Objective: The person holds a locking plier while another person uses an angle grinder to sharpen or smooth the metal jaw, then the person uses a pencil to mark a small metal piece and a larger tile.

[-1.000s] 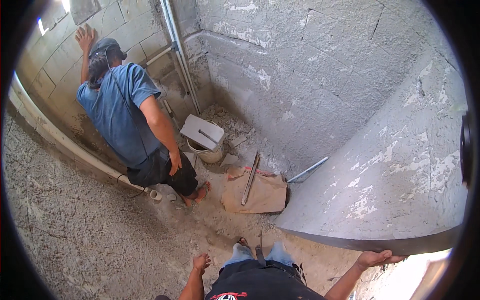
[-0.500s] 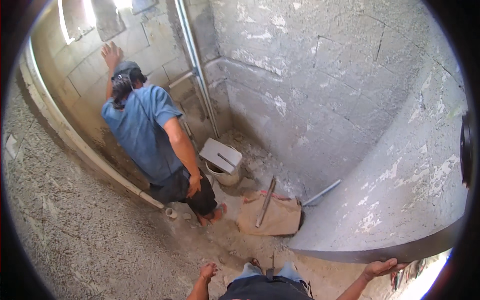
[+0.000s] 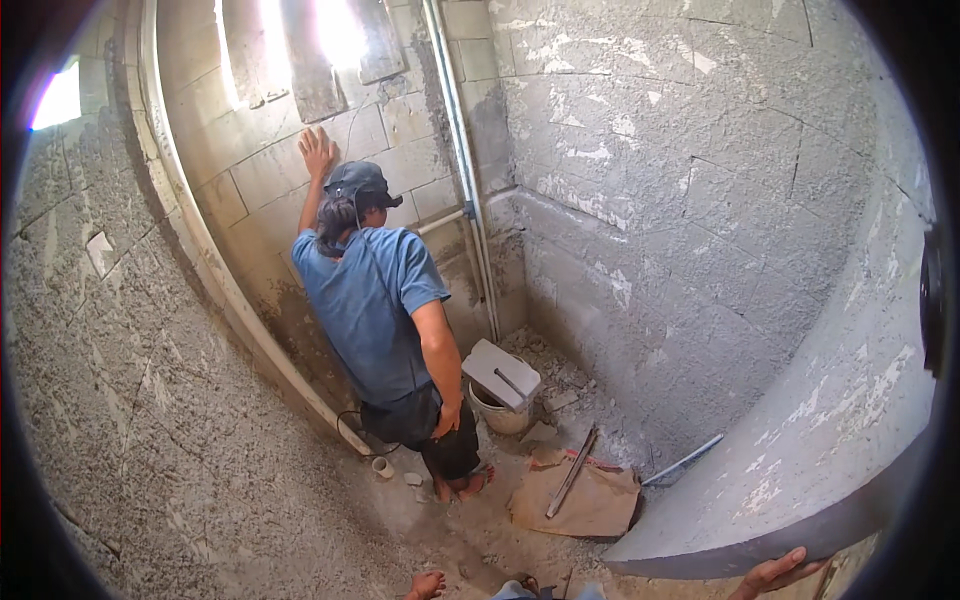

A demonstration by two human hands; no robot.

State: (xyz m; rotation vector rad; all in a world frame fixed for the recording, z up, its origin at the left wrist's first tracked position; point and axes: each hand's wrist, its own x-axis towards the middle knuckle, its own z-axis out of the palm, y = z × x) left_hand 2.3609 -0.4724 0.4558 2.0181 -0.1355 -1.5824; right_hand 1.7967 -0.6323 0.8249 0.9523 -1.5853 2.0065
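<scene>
My right hand [image 3: 775, 573] rests against the dark lower edge of the curved grey wall [image 3: 770, 545] at the lower right, fingers stretched out and holding nothing. At the bottom of the view my left hand [image 3: 428, 585] hangs with its fingers curled in, partly cut off by the frame; nothing shows in it. Ahead, a person in a blue shirt [image 3: 375, 295] and cap stands with one palm on the block wall [image 3: 385, 165] and the other hand at the hip.
A white bucket [image 3: 490, 413] carries a white slab [image 3: 480, 370] with a chisel-like metal bar [image 3: 510, 382] on it. Nearer lies a brown paper sack [image 3: 600, 505] under a long bar [image 3: 572, 475]. Pipes [image 3: 462, 150] run up the corner; a thin pipe [image 3: 683, 460] leans by the wall.
My view has tilted up, so the scene sits lower and further right, and less of my arms shows. The person's head has turned to the right. My right hand stays at the wall edge.
</scene>
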